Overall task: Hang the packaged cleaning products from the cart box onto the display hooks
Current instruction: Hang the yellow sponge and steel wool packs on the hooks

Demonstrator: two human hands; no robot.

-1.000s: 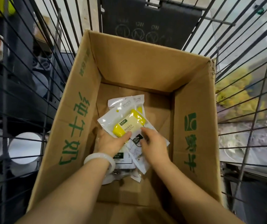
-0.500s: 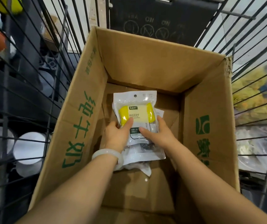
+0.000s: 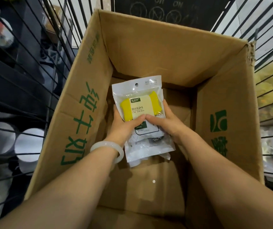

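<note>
Item: clear plastic hang-pouches of yellow sponge and dark steel scourers (image 3: 140, 111), a small stack of them, held inside the open brown cardboard box with green print (image 3: 86, 103).

Hold: our left hand (image 3: 124, 124) gripped the stack's left edge, thumb on the front, fingers curled behind. Our right hand (image 3: 164, 121) gripped the right edge likewise, the thumb tips touching over the label. We judged the two-sided hold squared the pouches and kept the round hang-hole (image 3: 136, 84), beyond both thumbs, free for a hook.

Stage: pouches raised off the box floor, not yet out of the box; no display hook was in view.

Surface: bare cardboard floor flaps (image 3: 149, 187) lay beneath the wrists. A pale bangle (image 3: 114, 149) sat on the left wrist.

Room: black wire cart sides (image 3: 33, 80) outside each forearm; white round items (image 3: 26, 144) beyond the left hand, blurred yellow goods (image 3: 271, 83) beyond the right.
</note>
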